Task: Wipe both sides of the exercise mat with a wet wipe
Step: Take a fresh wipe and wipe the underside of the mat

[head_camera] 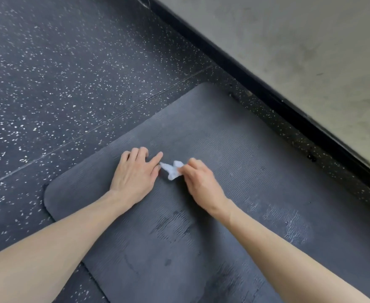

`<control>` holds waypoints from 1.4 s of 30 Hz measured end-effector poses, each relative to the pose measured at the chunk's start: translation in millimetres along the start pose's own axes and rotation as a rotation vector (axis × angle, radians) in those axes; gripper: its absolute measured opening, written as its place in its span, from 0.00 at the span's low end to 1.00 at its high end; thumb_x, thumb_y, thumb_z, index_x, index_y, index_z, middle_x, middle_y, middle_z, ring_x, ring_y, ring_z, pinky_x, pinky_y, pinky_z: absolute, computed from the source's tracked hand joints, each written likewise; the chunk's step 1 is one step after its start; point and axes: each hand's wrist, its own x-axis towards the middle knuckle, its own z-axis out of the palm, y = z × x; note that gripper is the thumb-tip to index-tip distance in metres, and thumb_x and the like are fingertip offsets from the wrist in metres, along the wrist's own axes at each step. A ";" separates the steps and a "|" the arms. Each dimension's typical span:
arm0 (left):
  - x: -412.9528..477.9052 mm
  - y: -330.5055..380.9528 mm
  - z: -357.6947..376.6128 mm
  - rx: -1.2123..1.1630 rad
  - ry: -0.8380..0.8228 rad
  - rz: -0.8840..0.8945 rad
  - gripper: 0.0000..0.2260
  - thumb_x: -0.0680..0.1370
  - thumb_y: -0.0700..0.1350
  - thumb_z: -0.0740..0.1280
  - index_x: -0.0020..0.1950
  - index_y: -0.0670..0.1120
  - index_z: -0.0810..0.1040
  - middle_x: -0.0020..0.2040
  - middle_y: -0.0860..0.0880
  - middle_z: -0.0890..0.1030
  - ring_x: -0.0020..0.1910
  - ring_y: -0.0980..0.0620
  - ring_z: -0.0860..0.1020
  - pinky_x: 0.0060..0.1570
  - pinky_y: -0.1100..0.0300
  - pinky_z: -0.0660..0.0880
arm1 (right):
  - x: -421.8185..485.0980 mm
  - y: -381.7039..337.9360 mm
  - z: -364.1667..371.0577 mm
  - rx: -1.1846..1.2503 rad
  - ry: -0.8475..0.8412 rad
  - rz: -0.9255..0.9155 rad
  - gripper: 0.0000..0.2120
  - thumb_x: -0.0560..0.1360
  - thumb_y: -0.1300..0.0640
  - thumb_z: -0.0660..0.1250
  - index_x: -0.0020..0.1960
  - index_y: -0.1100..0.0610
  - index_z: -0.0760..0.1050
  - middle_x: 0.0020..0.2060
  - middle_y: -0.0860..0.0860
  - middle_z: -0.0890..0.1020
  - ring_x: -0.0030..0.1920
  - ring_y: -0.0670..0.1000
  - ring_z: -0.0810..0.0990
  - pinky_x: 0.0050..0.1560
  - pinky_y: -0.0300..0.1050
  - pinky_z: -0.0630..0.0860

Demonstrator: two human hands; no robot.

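Note:
A dark grey exercise mat with a ribbed surface lies flat on the floor, its far end with rounded corners near the wall. A small crumpled white wet wipe rests on the mat between my hands. My right hand pinches the wipe's right side. My left hand lies on the mat with fingers spread, and its thumb and forefinger tip touch the wipe's left corner. Damp streaks show on the mat nearer to me.
Black speckled rubber flooring surrounds the mat on the left and far side. A grey wall with a black baseboard runs diagonally along the right, close to the mat's right edge.

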 end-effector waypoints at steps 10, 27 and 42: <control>44.5 21.6 0.6 -0.038 -0.022 0.046 0.17 0.81 0.51 0.64 0.64 0.42 0.77 0.55 0.42 0.78 0.52 0.41 0.78 0.50 0.47 0.77 | 13.1 119.6 -56.7 -0.222 0.168 0.429 0.07 0.74 0.72 0.62 0.43 0.61 0.75 0.39 0.55 0.72 0.38 0.60 0.71 0.40 0.56 0.74; 124.2 62.9 0.6 0.004 -0.102 0.044 0.24 0.85 0.56 0.52 0.80 0.50 0.59 0.63 0.45 0.72 0.57 0.44 0.71 0.54 0.52 0.69 | 44.3 118.1 -43.7 -0.176 0.180 0.310 0.09 0.73 0.70 0.64 0.43 0.57 0.76 0.38 0.52 0.71 0.38 0.58 0.72 0.39 0.51 0.68; 154.0 60.1 18.6 0.044 -0.169 0.126 0.28 0.82 0.55 0.46 0.78 0.44 0.67 0.70 0.41 0.75 0.67 0.29 0.71 0.60 0.37 0.71 | 51.7 138.6 -46.1 -0.209 0.113 0.203 0.11 0.76 0.69 0.63 0.49 0.54 0.71 0.39 0.46 0.65 0.38 0.50 0.64 0.34 0.54 0.72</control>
